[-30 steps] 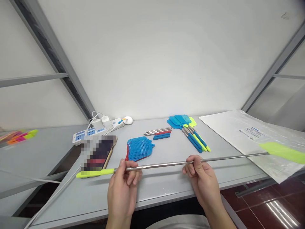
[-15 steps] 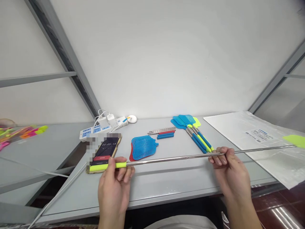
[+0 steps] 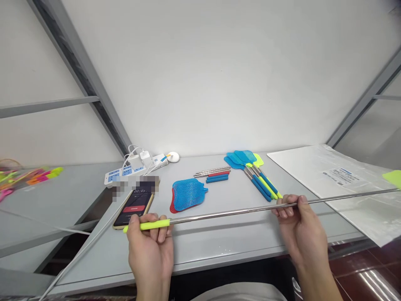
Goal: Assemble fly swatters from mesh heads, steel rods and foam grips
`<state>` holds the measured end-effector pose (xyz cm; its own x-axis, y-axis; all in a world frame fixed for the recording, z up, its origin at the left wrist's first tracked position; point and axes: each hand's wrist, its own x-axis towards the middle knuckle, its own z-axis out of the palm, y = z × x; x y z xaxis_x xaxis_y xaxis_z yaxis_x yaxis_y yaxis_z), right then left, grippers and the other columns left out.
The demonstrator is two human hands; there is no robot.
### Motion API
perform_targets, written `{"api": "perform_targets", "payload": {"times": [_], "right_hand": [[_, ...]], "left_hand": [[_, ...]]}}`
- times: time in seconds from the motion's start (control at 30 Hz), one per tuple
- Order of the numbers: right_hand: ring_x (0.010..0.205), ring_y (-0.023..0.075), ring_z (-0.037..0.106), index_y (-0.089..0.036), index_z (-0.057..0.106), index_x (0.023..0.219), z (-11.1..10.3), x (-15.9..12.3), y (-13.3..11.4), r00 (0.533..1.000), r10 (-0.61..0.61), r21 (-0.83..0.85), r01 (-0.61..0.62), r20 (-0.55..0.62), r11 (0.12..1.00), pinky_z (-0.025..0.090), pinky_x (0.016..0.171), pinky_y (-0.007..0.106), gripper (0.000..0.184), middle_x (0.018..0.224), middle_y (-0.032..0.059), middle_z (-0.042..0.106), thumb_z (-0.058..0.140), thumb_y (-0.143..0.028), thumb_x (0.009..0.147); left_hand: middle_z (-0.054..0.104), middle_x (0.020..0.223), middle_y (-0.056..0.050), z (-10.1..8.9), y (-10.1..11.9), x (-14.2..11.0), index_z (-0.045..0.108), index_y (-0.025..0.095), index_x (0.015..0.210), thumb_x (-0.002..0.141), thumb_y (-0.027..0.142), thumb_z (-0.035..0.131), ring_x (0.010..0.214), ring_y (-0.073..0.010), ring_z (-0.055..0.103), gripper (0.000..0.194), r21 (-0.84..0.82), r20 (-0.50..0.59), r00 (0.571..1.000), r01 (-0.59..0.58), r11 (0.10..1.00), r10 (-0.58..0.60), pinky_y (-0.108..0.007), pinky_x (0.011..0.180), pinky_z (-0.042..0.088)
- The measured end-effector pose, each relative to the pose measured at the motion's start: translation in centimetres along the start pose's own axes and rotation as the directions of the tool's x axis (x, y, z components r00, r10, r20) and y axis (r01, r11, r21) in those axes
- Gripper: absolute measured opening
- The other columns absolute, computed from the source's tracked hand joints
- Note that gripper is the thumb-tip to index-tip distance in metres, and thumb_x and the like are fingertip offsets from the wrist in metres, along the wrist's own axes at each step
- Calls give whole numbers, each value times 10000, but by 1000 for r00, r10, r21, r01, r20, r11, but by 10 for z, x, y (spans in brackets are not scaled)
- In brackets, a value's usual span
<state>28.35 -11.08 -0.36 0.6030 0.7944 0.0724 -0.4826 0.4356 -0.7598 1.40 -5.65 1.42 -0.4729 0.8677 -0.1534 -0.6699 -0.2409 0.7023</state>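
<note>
A telescopic fly swatter (image 3: 219, 215) is stretched out long across my front, above the table edge. My left hand (image 3: 151, 246) is closed round its yellow-green grip, thumb on top. Further right, my right hand (image 3: 302, 230) pinches the steel rod between thumb and fingers. The swatter's yellow-green head (image 3: 393, 179) is cut off by the right edge of the view. Behind the rod lie a blue swatter head (image 3: 189, 194) and a red swatter head (image 3: 173, 206) partly under it. Past them are steel rods (image 3: 211, 172), a red grip (image 3: 219, 174) and blue grips (image 3: 217, 179).
Several swatters with blue and yellow-green heads (image 3: 242, 158) lie fanned at the back. A white plastic bag (image 3: 300, 161) covers the table's right. At left are a phone (image 3: 134, 207), a power strip (image 3: 125, 172) with chargers, and a white cable (image 3: 94, 240). Colourful items (image 3: 37, 175) lie further left.
My left hand has shifted its hold along the grip towards the grip's outer end. The swatter has moved slightly right, its head further out of view. My right hand stays on the rod.
</note>
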Motion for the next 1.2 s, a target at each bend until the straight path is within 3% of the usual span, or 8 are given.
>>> {"api": "perform_targets", "payload": {"times": [0.1, 0.17, 0.33, 0.5, 0.63, 0.73, 1.0, 1.2], "right_hand": [[719, 117, 475, -198, 688, 807, 14, -17, 15, 992, -19, -66, 28, 126, 997, 462, 682, 243, 275, 785, 10, 496, 556, -392, 951], [836, 146, 528, -214, 714, 863, 23, -29, 24, 976, 15, -81, 3, 219, 997, 473, 756, 270, 297, 899, 38, 557, 508, -397, 973], [1059, 210, 543, -233, 745, 1004, 26, -36, 33, 968, 67, -127, -37, 241, 991, 429, 985, 362, 320, 1110, 72, 617, 482, -414, 985], [955, 187, 563, -225, 768, 957, 12, -29, 29, 958, 157, -220, -104, 238, 970, 468, 889, 310, 310, 1084, 77, 633, 560, -455, 943], [701, 114, 506, -241, 743, 999, 5, -24, 22, 965, 109, -236, -52, 239, 970, 448, 693, 238, 232, 796, 16, 566, 624, -421, 915], [634, 95, 474, -235, 724, 900, 2, -20, 17, 957, 79, -265, -2, 281, 964, 410, 630, 232, 135, 735, -3, 542, 678, -362, 887], [667, 127, 552, -267, 733, 916, 1, -25, 24, 889, 52, -282, 89, 455, 955, 436, 661, 285, 58, 735, -1, 588, 687, -256, 882], [856, 157, 598, -271, 732, 872, 15, -27, 29, 899, -20, -271, 153, 437, 950, 480, 771, 287, 75, 868, 24, 652, 663, -264, 900]], "left_hand": [[316, 453, 70, 6, -10, -14, 521, 181, 612, 939, 390, 517, 412, -77, 272, 389, -15, 11, 1000, 6, 1000, -6, -205, 455, 360], [303, 449, 73, 8, -19, -27, 535, 188, 638, 935, 431, 534, 414, -84, 284, 383, 4, 37, 995, 89, 996, -89, -210, 442, 345], [331, 467, 69, 8, -28, -44, 542, 185, 654, 933, 452, 543, 421, -75, 286, 386, -15, 64, 990, 126, 992, -125, -207, 449, 354], [308, 447, 75, 4, -15, -29, 565, 182, 670, 928, 433, 560, 415, -74, 297, 359, 36, 80, 992, 94, 995, -97, -201, 468, 381], [312, 450, 74, 1, 1, -12, 523, 183, 633, 918, 394, 560, 402, -71, 276, 356, 23, 52, 998, 26, 999, -28, -199, 449, 359], [291, 439, 73, -1, 8, -5, 504, 184, 615, 914, 375, 551, 395, -75, 256, 358, 30, 57, 998, -5, 1000, 3, -202, 437, 339], [293, 456, 77, 4, -2, -17, 462, 193, 616, 926, 412, 530, 405, -79, 231, 385, -34, 39, 998, 46, 998, -44, -207, 470, 388], [317, 459, 78, 10, -20, -38, 489, 192, 636, 950, 426, 502, 401, -72, 226, 391, -60, 8, 998, 60, 996, -60, -207, 501, 409]]}}
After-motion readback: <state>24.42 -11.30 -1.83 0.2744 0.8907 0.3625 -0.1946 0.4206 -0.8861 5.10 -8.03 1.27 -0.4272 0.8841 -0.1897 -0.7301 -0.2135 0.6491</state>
